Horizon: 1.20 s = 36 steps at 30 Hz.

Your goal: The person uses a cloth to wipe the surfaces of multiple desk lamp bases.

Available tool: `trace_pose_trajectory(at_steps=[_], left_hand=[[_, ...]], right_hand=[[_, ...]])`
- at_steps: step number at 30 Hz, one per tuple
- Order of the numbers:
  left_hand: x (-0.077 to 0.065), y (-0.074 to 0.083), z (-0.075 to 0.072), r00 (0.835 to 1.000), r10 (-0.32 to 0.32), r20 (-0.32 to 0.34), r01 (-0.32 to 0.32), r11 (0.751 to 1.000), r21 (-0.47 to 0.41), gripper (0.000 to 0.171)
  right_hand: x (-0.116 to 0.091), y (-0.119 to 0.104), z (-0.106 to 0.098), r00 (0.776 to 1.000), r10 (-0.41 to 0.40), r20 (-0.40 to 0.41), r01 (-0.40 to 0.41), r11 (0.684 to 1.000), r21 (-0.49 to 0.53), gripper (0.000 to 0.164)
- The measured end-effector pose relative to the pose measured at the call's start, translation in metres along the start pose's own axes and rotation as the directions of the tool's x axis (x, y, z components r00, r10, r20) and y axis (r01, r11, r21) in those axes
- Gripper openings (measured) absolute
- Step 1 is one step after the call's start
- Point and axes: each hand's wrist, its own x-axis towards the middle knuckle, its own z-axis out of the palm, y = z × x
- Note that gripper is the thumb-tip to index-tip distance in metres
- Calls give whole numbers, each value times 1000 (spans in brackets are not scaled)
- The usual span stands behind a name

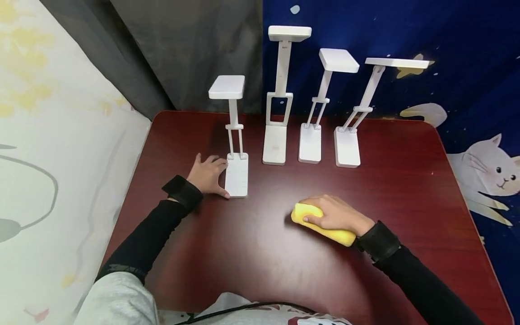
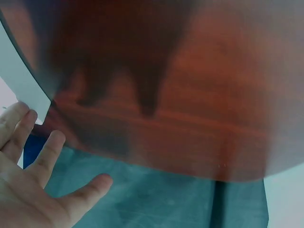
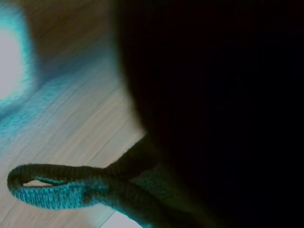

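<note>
My left hand (image 1: 207,175), fingers spread, touches the left edge of a white folding desk lamp's base (image 1: 237,178); its thumb lies by the base's near corner. This lamp stands upright, its flat head (image 1: 227,87) raised on a thin arm. In the left wrist view, spread fingers (image 2: 50,154) show beside a white edge (image 2: 28,83). To the right, my right hand (image 1: 335,214) grips a folded yellow cloth (image 1: 329,230) against the table, thumb on top. The right wrist view shows neither the hand nor the cloth, mostly a dark mass.
More white lamps, a tall one (image 1: 275,144), a middle one (image 1: 310,142) and a tilted one (image 1: 347,146), stand along the back of the reddish-brown table (image 1: 406,194). Behind hang a grey curtain (image 1: 203,40) and a blue patterned one (image 1: 386,27). A pale wall (image 1: 61,135) borders the left.
</note>
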Motion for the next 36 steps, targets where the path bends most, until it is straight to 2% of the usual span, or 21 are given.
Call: trace_pose_trajectory(at_steps=[8, 12, 16, 22, 26, 28, 29, 30, 32, 35, 36], left_hand=[[37, -29, -12, 994, -80, 77, 76, 996, 54, 99], [58, -35, -18, 988, -98, 118, 88, 992, 89, 98], [74, -33, -26, 983, -114, 144, 100, 990, 105, 97], [83, -29, -30, 973, -139, 185, 124, 988, 90, 99], [79, -29, -25, 977, -140, 160, 138, 990, 25, 96], [70, -28, -22, 981, -147, 126, 152, 988, -30, 92], [64, -28, -22, 983, -152, 104, 159, 985, -63, 88], [56, -27, -23, 984, -157, 81, 165, 982, -94, 85], [37, -24, -26, 985, -171, 38, 175, 973, -149, 79], [6, -22, -31, 981, -192, -20, 186, 965, -184, 72], [-3, -23, -32, 979, -199, -35, 189, 963, -191, 71]], right_hand=[[-18, -1, 5, 999, 37, -12, -37, 999, 2, 33], [-25, -1, 5, 998, 61, -7, -61, 998, 6, 34], [-30, 1, 6, 998, 67, -18, -67, 998, 5, 34], [-35, 6, 8, 996, 83, -38, -82, 996, 17, 34], [-38, 17, 9, 985, 134, -110, -131, 991, 38, 37], [-43, 30, 8, 958, 211, -192, -205, 977, 55, 41], [-47, 39, 5, 933, 267, -243, -259, 964, 66, 43], [-52, 50, 3, 896, 331, -296, -324, 943, 74, 45], [-66, 73, -5, 805, 459, -375, -461, 883, 92, 47], [-90, 104, -14, 664, 607, -437, -632, 768, 107, 47], [-97, 111, -16, 628, 639, -445, -671, 734, 107, 47]])
